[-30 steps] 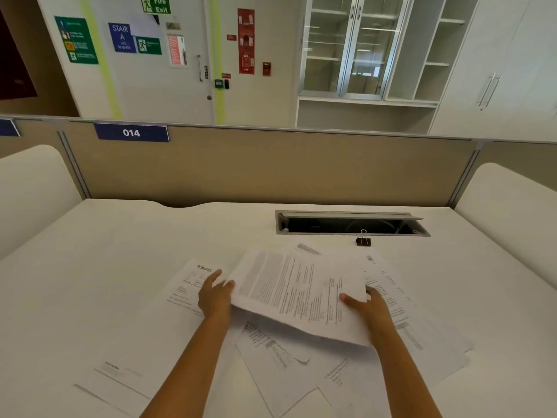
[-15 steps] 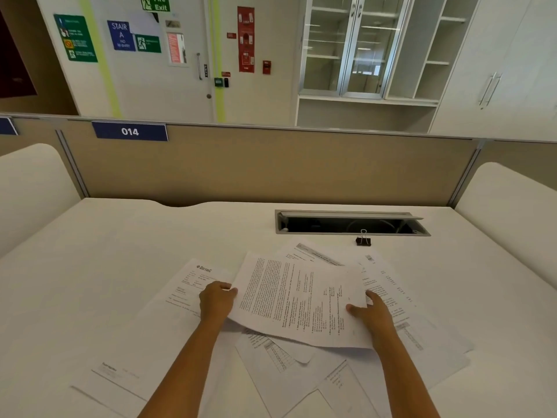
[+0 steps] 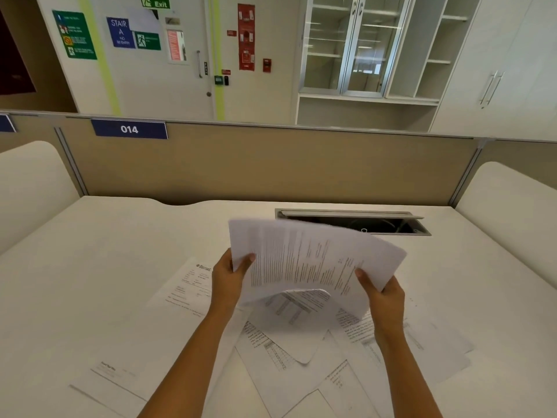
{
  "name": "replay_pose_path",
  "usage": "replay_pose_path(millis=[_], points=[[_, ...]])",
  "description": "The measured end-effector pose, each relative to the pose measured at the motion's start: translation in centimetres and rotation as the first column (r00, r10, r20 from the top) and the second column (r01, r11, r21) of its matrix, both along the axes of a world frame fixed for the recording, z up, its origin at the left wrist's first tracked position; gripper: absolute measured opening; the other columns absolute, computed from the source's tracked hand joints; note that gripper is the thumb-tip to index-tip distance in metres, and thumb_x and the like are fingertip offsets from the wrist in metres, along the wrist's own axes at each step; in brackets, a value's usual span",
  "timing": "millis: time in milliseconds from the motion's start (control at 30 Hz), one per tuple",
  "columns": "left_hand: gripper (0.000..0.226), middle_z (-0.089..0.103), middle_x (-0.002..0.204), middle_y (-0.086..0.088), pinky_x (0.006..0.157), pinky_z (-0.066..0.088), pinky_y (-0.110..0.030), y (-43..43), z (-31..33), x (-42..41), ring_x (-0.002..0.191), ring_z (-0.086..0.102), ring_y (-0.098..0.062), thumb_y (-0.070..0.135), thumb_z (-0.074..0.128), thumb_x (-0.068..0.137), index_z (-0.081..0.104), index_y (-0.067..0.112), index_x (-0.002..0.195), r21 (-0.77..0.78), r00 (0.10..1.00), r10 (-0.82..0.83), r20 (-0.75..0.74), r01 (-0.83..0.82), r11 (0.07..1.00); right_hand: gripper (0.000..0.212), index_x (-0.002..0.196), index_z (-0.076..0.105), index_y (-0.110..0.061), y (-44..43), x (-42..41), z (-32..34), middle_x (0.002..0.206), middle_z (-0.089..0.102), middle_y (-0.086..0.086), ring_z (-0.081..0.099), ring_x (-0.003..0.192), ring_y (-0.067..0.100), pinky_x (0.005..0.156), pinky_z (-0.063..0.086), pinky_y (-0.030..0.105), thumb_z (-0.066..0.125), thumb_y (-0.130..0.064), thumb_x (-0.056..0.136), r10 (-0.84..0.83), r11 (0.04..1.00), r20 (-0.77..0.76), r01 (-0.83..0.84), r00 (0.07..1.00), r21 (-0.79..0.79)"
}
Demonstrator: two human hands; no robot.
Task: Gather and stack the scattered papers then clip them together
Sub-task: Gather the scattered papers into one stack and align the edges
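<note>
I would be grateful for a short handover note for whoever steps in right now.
Left hand: gripping the left edge of the lifted papers.
Right hand: gripping their right edge.
The lifted papers are held above the desk, blurred. More loose sheets lie spread underneath. The binder clip is hidden behind the lifted papers, by the cable slot.
Done: first sheets picked up.
Left: gather the rest, square the stack, clip it.

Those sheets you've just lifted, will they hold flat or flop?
Probably flop: the lifted sheets bow between the left hand and right hand, and one lower corner curls under. Likely light and prone to sliding apart, since they look fanned, not squared.
</note>
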State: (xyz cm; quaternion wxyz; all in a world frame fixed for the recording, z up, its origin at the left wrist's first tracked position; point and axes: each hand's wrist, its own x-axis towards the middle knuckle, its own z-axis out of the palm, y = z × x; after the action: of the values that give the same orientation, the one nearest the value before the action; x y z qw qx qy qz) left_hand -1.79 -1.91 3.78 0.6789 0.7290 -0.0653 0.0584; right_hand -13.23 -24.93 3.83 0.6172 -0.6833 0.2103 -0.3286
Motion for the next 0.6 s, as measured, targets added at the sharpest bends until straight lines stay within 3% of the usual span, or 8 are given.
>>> replay_pose_path(millis=[133, 300, 367, 433, 467, 533, 600], points=[[0.020, 0.067, 0.096, 0.007, 0.076, 0.054, -0.031, 0.6, -1.4, -0.2, 0.092, 0.064, -0.019, 0.020, 0.063, 0.085, 0.061, 0.024, 0.105, -0.030, 0.997, -0.048, -0.055, 0.047, 0.998, 0.017, 0.085, 0.060, -0.033, 0.2, -0.3, -0.7, 0.087, 0.066, -0.012, 0.061, 0.081, 0.010, 0.058, 0.048, 0.018, 0.066, -0.017, 0.083, 0.073, 0.997, -0.059, -0.071, 0.996, 0.044], [0.040, 0.066, 0.111, -0.007, 0.084, 0.052, -0.036, 1.1, -2.5, 0.2, 0.102, 0.061, -0.025, 0.021, 0.066, 0.083, 0.058, 0.011, 0.121, 0.076, 0.974, -0.115, -0.197, 0.132, 0.988, 0.012, 0.090, 0.063, -0.029, -0.3, 0.0, -0.9, 0.089, 0.067, -0.009, 0.064, 0.083, 0.019, 0.062, 0.051, 0.025, 0.066, -0.019, 0.084, 0.096, 0.993, -0.074, -0.091, 0.993, 0.070], [0.038, 0.066, 0.104, -0.007, 0.077, 0.051, -0.030, 1.1, -2.3, 0.4, 0.096, 0.060, -0.025, 0.023, 0.068, 0.082, 0.062, 0.007, 0.116, 0.122, 0.981, -0.035, -0.192, 0.060, 0.991, 0.010, 0.090, 0.065, -0.028, -0.4, 0.0, -0.8, 0.091, 0.070, -0.005, 0.067, 0.083, 0.023, 0.063, 0.055, 0.029, 0.065, -0.020, 0.084, 0.095, 0.991, -0.060, -0.089, 0.994, 0.103], [0.025, 0.064, 0.091, -0.006, 0.066, 0.047, -0.025, 1.1, -1.6, 0.6, 0.088, 0.059, -0.025, 0.028, 0.068, 0.082, 0.066, 0.010, 0.100, 0.139, 0.981, 0.112, -0.161, -0.090, 0.986, 0.010, 0.091, 0.066, -0.026, -0.4, 0.0, -0.6, 0.092, 0.072, -0.001, 0.070, 0.083, 0.026, 0.067, 0.058, 0.038, 0.067, -0.020, 0.083, 0.110, 0.980, -0.045, -0.101, 0.993, 0.173], [0.021, 0.063, 0.089, -0.007, 0.067, 0.049, -0.027, 1.0, -1.2, 0.8, 0.088, 0.059, -0.025, 0.029, 0.068, 0.081, 0.064, 0.012, 0.093, 0.082, 0.966, 0.176, -0.191, -0.163, 0.983, 0.012, 0.092, 0.066, -0.026, -0.3, -0.1, -0.5, 0.093, 0.073, -0.001, 0.071, 0.082, 0.025, 0.068, 0.059, 0.039, 0.067, -0.020, 0.082, 0.122, 0.968, -0.033, -0.112, 0.992, 0.225], [0.017, 0.063, 0.098, -0.008, 0.073, 0.053, -0.034, 0.9, -0.7, 1.4, 0.092, 0.058, -0.024, 0.024, 0.070, 0.080, 0.064, 0.014, 0.093, -0.179, 0.906, 0.216, -0.364, -0.295, 0.938, 0.015, 0.096, 0.065, -0.023, 0.1, -0.1, -0.7, 0.092, 0.073, -0.002, 0.071, 0.079, 0.023, 0.064, 0.060, 0.036, 0.068, -0.019, 0.082, 0.132, 0.940, -0.019, -0.119, 0.991, 0.321], [0.028, 0.061, 0.107, -0.010, 0.071, 0.053, -0.033, 0.6, -0.3, 1.5, 0.094, 0.058, -0.023, 0.014, 0.071, 0.079, 0.065, 0.010, 0.106, -0.420, 0.827, 0.149, -0.542, -0.421, 0.804, 0.020, 0.101, 0.064, -0.018, 0.9, 0.0, -1.0, 0.094, 0.072, 0.000, 0.069, 0.084, 0.025, 0.070, 0.059, 0.040, 0.068, -0.016, 0.081, 0.124, 0.894, -0.018, -0.104, 0.992, 0.435]])
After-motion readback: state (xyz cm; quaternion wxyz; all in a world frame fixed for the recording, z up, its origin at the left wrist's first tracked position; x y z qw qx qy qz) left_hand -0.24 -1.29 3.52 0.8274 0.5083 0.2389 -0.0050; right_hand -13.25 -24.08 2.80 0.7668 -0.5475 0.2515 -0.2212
